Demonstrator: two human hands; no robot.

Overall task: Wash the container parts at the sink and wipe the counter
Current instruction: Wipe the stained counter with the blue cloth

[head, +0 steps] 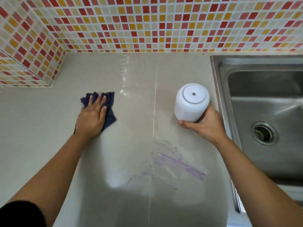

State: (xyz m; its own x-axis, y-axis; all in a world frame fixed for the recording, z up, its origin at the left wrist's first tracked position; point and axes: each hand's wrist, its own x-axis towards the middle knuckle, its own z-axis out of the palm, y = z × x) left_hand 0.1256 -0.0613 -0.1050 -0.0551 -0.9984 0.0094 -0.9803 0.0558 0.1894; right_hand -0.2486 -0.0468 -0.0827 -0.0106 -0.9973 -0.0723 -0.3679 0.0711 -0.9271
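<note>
A white cylindrical container (191,102) with a grey round top and a small centre hole stands on the beige counter (134,76), just left of the sink. My right hand (205,124) grips its lower side, thumb wrapped across the front. A dark blue cloth (109,112) lies flat on the counter at centre left. My left hand (91,118) presses on it with straight, spread fingers. A purple smear (178,164) with wet streaks marks the counter nearer to me.
A steel sink (219,76) with a round drain (264,133) fills the right side. A wall of red, orange and cream mosaic tiles (147,23) runs along the back and juts out as a corner at the left.
</note>
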